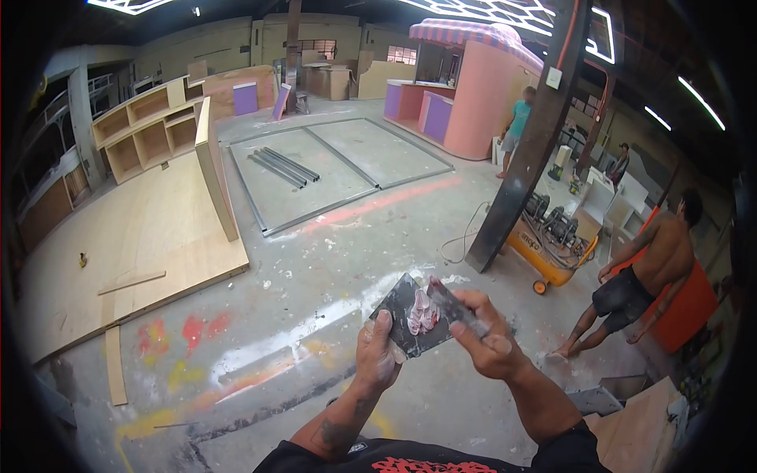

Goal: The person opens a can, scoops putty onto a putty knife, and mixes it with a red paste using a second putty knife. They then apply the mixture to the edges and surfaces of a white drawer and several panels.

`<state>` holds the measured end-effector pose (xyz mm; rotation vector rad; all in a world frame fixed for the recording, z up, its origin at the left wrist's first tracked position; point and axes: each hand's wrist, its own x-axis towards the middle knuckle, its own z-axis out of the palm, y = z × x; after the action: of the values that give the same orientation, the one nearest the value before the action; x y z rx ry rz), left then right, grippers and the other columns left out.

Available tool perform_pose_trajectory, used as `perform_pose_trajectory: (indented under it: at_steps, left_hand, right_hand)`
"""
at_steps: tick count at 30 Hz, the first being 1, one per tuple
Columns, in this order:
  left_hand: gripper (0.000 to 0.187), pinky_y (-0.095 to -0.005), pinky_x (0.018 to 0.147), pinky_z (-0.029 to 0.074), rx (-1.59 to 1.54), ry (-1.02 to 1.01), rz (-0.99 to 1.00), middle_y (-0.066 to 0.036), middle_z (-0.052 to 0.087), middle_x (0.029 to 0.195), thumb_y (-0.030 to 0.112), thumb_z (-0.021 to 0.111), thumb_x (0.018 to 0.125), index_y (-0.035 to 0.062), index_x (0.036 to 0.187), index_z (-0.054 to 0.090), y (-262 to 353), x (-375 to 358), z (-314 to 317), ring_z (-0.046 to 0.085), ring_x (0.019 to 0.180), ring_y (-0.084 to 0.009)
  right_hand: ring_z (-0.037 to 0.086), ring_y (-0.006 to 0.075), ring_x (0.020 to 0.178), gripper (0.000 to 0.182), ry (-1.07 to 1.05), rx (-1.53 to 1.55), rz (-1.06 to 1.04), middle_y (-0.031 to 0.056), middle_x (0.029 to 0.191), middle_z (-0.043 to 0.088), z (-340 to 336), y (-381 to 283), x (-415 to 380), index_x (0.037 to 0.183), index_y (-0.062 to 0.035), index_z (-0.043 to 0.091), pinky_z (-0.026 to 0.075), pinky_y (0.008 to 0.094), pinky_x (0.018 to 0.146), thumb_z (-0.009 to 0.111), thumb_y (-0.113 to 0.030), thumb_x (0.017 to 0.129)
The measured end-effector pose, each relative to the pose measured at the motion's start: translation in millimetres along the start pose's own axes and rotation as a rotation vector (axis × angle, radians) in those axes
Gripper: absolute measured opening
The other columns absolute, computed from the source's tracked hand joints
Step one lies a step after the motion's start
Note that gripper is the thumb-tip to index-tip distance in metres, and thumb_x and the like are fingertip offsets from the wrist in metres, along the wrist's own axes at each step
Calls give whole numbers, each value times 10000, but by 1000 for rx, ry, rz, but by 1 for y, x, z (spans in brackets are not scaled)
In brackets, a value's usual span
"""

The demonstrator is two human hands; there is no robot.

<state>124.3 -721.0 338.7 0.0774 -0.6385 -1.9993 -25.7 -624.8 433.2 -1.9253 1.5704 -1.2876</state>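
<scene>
In front of my chest, my left hand (pixel 377 355) is closed on the lower left edge of a dark, flat putty board (pixel 397 309). A mound of pale pink and white putty (pixel 423 314) lies on the board's face. My right hand (pixel 498 347) grips a putty-smeared scraper (pixel 455 303) between thumb and fingers. Its blade slants right beside the putty and overlaps the board's right side in this view. Whitish residue marks the fingers of both hands.
A dark steel post (pixel 530 150) stands ahead to the right, with an orange air compressor (pixel 544 251) behind it. A person (pixel 643 276) walks at the right. Left are a plywood platform (pixel 150 236) and shelf unit (pixel 146 142). A metal frame (pixel 315 218) lies on the paint-marked floor.
</scene>
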Motion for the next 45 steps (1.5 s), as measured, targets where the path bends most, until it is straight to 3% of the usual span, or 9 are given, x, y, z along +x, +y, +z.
perform_pose_trajectory:
  at_steps: [12, 16, 18, 21, 22, 25, 30, 40, 45]
  left_hand:
    - [390, -362, 913, 577, -117, -13, -91, -132, 659, 1172, 268, 461, 1074, -50, 1282, 546, 79, 122, -80, 676, 1050, -199]
    - [448, -463, 973, 549, -181, -34, -153, -179, 628, 1246, 310, 482, 1058, -49, 1325, 504, 95, 140, -97, 663, 1100, -276]
    - [422, -435, 952, 560, -124, -41, -141, -168, 642, 1209, 302, 489, 1058, -45, 1294, 532, 103, 146, -106, 672, 1076, -260]
    - [378, -334, 845, 572, 71, 4, -17, -114, 681, 1102, 276, 481, 1069, -47, 1232, 591, 109, 155, -119, 682, 966, -175]
    - [368, -291, 797, 576, 161, 31, 35, -90, 696, 1058, 264, 476, 1074, -49, 1209, 614, 111, 157, -123, 684, 918, -137]
    - [363, -257, 741, 549, 355, 57, 45, -60, 696, 1003, 267, 488, 1073, -46, 1184, 633, 118, 161, -126, 660, 849, -100]
    - [359, -230, 631, 469, 529, -2, 66, -4, 667, 898, 275, 500, 1070, -39, 1147, 656, 110, 165, -117, 571, 748, -48]
    - [369, -235, 520, 335, 869, -130, 124, 55, 502, 671, 293, 494, 1071, -33, 1132, 654, 37, 181, -85, 407, 600, -31]
    - [406, -240, 542, 417, 935, -67, -105, 10, 606, 718, 322, 477, 1073, -38, 1097, 664, 16, 185, -77, 532, 608, -56]
  right_hand:
    - [578, 349, 1027, 674, -149, -550, -286, 162, 1190, 562, 56, 46, 144, 1284, -97, 427, 472, 427, 903, 627, 162, 694]
    - [559, 361, 1035, 578, -173, -719, -282, 118, 1203, 572, 60, 68, 165, 1260, -124, 501, 471, 431, 897, 619, 114, 747]
    - [573, 360, 1012, 473, -274, -856, -225, 123, 1180, 585, 55, 80, 170, 1218, -105, 544, 481, 411, 877, 630, 73, 789]
    - [610, 292, 954, 308, 31, -518, 86, 121, 1094, 617, 50, 85, 165, 1169, -78, 585, 503, 373, 844, 607, 4, 872]
    - [628, 187, 911, 243, 149, -302, 283, 90, 1024, 647, 45, 87, 162, 1159, -35, 583, 516, 326, 828, 587, -22, 917]
    - [628, 125, 921, 241, 297, 551, 417, 63, 1028, 660, 59, 82, 154, 1165, 2, 577, 514, 292, 852, 577, -29, 926]
    - [651, 120, 905, 272, 309, 860, 535, 67, 1045, 677, 98, 113, 158, 1196, 29, 579, 532, 260, 826, 650, -55, 947]
    - [628, 102, 906, 239, 509, 796, 386, 59, 1024, 668, 62, 151, 160, 1168, 27, 590, 513, 262, 841, 637, -50, 946]
    - [608, 86, 900, 224, 710, 811, 194, 37, 1021, 656, 25, 158, 157, 1166, 20, 589, 497, 256, 834, 614, -58, 958]
